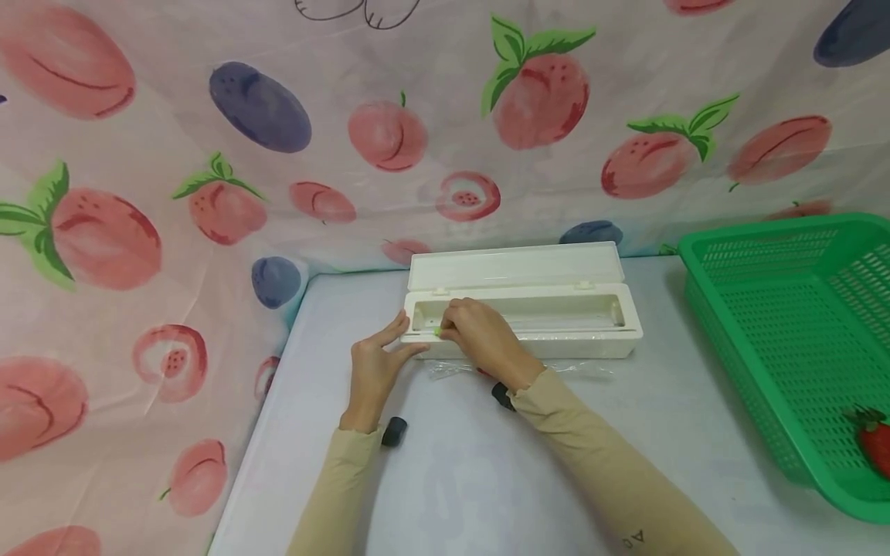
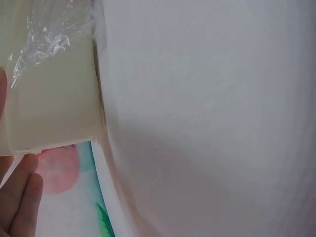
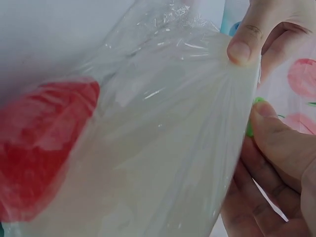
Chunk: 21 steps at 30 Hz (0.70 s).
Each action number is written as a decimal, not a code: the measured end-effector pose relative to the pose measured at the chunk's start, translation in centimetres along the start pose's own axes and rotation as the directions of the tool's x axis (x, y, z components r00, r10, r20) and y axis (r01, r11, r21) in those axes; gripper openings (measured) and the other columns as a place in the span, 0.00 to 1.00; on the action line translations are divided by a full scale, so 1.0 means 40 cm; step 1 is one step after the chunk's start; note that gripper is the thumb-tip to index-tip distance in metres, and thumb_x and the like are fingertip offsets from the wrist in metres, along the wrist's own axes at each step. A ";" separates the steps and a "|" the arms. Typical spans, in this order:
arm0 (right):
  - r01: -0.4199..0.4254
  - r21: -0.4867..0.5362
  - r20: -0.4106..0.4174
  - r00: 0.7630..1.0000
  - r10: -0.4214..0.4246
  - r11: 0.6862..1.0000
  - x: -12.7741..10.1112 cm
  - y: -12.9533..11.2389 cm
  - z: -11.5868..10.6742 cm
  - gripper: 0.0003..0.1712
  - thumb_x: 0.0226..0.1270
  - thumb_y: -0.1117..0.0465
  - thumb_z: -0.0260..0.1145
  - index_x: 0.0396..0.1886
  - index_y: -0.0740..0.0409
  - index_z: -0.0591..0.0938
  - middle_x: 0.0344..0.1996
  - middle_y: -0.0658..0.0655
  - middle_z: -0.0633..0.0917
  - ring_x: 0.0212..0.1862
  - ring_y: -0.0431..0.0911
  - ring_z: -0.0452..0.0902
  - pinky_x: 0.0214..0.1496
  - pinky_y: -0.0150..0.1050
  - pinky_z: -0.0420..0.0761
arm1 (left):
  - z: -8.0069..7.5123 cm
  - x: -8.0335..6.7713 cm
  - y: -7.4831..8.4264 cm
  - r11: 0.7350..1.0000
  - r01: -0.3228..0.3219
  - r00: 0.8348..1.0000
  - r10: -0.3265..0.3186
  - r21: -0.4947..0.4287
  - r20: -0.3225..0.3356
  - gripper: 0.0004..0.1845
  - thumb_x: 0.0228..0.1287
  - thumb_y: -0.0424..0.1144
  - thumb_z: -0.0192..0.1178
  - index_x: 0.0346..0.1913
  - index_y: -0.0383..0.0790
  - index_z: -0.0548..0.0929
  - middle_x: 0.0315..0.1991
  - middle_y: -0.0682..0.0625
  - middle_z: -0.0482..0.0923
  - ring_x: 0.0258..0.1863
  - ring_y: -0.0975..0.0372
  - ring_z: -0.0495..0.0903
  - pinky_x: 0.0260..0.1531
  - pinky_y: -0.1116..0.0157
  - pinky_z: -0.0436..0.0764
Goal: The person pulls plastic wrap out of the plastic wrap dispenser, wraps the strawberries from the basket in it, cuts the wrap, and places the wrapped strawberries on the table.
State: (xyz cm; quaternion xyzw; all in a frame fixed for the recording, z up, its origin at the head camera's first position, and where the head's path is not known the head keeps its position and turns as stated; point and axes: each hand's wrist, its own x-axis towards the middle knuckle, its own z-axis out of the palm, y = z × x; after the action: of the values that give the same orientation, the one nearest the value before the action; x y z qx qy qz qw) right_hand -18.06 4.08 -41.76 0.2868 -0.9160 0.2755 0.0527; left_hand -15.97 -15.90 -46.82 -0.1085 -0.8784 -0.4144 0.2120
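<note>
A white cling film dispenser (image 1: 523, 347) lies on the table with its long lid (image 1: 514, 266) raised at the back. My left hand (image 1: 373, 371) grips the dispenser's left end, thumb at the front and fingers at the side. My right hand (image 1: 483, 332) pinches a small green slide cutter (image 1: 437, 332) near the left end of the front rail. Clear cling film (image 3: 158, 94) drapes over the dispenser's front and onto the table. A red thing (image 3: 44, 148) shows by the film in the right wrist view; I cannot tell its kind.
To the right stands a green plastic basket (image 1: 758, 378) with a strawberry (image 1: 874, 440) in it. Fruit-print cloth (image 1: 389, 216) hangs behind and at the left. Small black pieces (image 1: 394, 432) sit by both wrists.
</note>
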 end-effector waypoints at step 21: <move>-0.010 -0.082 0.021 1.000 0.012 0.997 -0.036 0.029 -0.041 0.05 0.63 0.61 0.72 0.33 0.59 0.87 0.31 0.52 0.84 0.37 0.47 0.80 0.41 0.37 0.83 | 0.000 -0.001 -0.003 1.000 -0.021 1.000 0.020 -0.019 -0.018 0.31 0.40 0.39 0.80 0.51 0.33 0.84 0.53 0.44 0.83 0.53 0.54 0.82 0.52 0.63 0.81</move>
State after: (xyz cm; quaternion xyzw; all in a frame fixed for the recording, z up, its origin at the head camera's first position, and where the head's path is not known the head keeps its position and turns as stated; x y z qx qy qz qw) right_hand -17.61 6.48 -41.31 0.2824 -0.9286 0.2349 0.0529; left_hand -15.99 -15.96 -46.92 -0.1157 -0.8714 -0.4214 0.2229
